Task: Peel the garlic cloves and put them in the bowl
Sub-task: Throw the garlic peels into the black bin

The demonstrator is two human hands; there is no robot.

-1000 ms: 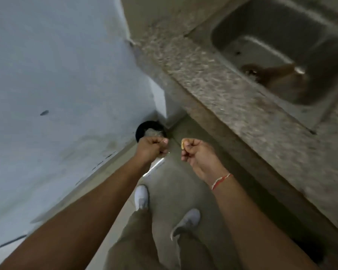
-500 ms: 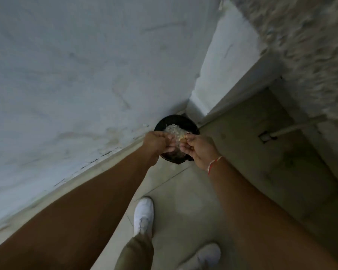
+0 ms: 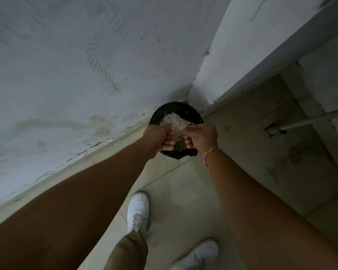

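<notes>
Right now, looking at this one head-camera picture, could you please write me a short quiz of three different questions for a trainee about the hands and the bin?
1. True or false: both hands, the left hand and the right hand, are held above the round black bin in the corner.
2. Multiple choice: what fills the bin? A) water B) pale dry papery peels C) red cloth.
3. Fill the gap: the thin red and white thread bracelet is on the ___ wrist.

Key: 1 true; 2 B; 3 right. Whether either hand holds a garlic clove cannot be seen; the curled fingers hide it.
</notes>
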